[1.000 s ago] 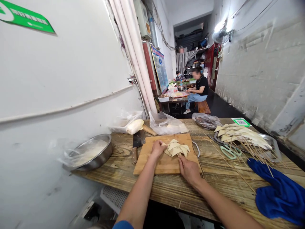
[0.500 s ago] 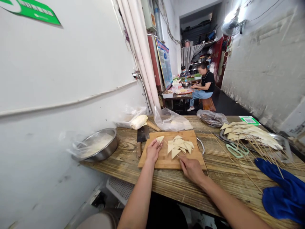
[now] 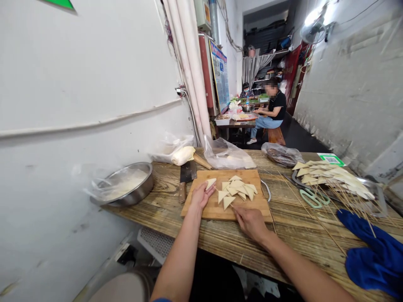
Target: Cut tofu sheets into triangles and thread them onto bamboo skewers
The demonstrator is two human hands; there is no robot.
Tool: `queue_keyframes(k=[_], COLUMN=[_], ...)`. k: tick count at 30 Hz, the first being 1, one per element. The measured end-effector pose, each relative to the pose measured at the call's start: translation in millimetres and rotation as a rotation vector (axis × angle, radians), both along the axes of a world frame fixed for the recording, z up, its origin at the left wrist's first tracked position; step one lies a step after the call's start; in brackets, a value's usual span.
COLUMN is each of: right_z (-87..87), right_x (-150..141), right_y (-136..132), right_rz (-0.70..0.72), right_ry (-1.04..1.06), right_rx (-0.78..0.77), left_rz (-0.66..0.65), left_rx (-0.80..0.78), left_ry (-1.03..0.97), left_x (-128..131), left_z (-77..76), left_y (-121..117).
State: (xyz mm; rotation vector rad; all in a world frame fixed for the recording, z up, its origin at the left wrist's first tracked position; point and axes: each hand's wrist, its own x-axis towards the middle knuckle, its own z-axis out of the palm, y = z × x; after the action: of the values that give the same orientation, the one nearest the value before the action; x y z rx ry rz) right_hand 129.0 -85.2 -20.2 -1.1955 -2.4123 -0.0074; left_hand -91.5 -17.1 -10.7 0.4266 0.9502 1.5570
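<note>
A wooden cutting board [image 3: 217, 209] lies on the wooden table [image 3: 239, 247] with several pale triangular tofu pieces [image 3: 236, 189] on it. My left hand [image 3: 199, 196] rests on the board's left part and pinches one triangle [image 3: 210, 183] apart from the pile. My right hand [image 3: 250, 221] is at the board's near edge, fingers closed on a thin bamboo skewer [image 3: 224, 197] that points toward the triangle in my left hand.
A cleaver [image 3: 185, 178] lies left of the board, a steel bowl [image 3: 126, 186] further left. Plastic bags [image 3: 225, 157] sit behind. At right are a tray of skewered triangles [image 3: 336, 178], green scissors [image 3: 310, 198], loose skewers and a blue cloth [image 3: 374, 251]. People sit at a far table [image 3: 270, 110].
My left hand lifted one triangle off the pile and moved it left. My right hand stayed at the board's near edge. The camera tilted slightly.
</note>
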Motion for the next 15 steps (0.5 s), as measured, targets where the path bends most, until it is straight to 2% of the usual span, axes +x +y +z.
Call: queue_keyframes(k=[6,15], right_z=[1.9,2.4], right_x=[-1.1,-1.8], right_y=[-0.2,0.6], right_rz=[-0.013,-0.023], right_ry=[0.028,0.030], right_rx=[-0.064,-0.080], left_rz=[-0.035,-0.031], left_rx=[-0.010,0.003], left_ry=[0.081,0.072], left_x=[-0.8,1.8], left_z=[-1.5,0.6], left_y=[0.4,-1.7])
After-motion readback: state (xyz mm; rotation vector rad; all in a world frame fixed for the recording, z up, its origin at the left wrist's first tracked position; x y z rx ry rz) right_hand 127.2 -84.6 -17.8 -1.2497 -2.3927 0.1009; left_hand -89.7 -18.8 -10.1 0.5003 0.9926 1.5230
